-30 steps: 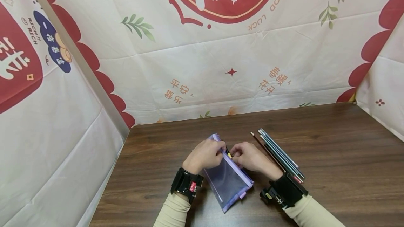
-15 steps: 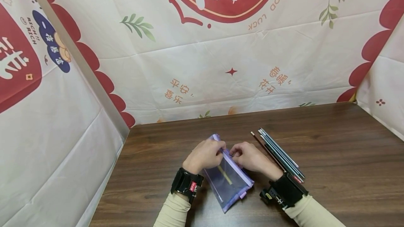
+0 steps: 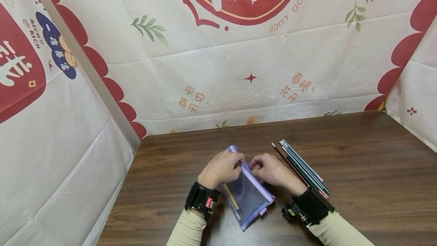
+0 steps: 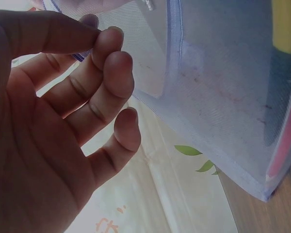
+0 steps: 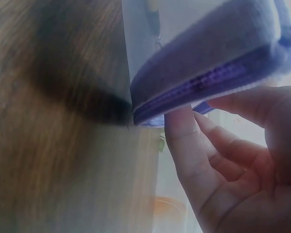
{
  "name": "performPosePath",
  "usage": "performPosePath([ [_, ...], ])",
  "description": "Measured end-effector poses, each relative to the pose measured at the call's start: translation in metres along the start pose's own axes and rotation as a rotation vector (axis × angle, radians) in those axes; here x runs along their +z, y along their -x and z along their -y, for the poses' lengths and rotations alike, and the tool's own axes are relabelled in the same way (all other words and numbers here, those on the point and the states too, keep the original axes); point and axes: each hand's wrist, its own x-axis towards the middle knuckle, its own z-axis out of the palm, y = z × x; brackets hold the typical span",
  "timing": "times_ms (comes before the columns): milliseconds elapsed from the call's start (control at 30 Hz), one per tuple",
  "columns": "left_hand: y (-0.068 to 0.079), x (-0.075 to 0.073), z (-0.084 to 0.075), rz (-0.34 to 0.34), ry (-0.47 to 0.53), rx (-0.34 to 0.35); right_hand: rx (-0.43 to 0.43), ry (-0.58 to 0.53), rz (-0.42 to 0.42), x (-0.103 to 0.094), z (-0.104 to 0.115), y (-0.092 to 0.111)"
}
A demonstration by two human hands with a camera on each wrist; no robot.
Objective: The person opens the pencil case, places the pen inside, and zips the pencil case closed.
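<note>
A see-through purple mesh zip pouch [image 3: 246, 196] is held tilted above the table between both hands. My left hand [image 3: 222, 168] pinches its zippered edge near the upper corner, thumb against fingertips in the left wrist view. On the other side of the opening, my right hand [image 3: 269, 169] pinches the zippered rim [image 5: 203, 73] between thumb and fingers. Inside the pouch, a slim yellow and dark stick-shaped item [image 3: 232, 197] shows through the mesh along its left side. The left wrist view shows its yellow part [image 4: 284, 24] close up; its exact kind is unclear.
Several pencils [image 3: 304, 164], mostly blue-green with one dark brown, lie bundled right of my right hand, partly behind the wrist. A brown wooden table [image 3: 164, 185] lies beneath. White printed cloth [image 3: 218, 60] rises behind and at both sides.
The yellow and dark item has gone from the pouch's opening by the right fingers down inside, then across to the pouch's left side. Both hands stay almost still.
</note>
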Motion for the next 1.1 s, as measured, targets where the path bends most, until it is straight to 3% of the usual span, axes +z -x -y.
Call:
performPosePath([
  [467,0.000,-0.001,-0.001,0.006,0.004,-0.006,0.012,-0.038,0.012,-0.005,0.002,0.002],
  [667,0.000,-0.002,-0.002,0.015,0.009,-0.018,0.001,-0.042,0.037,-0.015,0.001,0.004],
  [1100,-0.001,0.000,-0.001,0.011,-0.006,-0.010,0.007,-0.039,0.003,-0.042,-0.001,0.008],
])
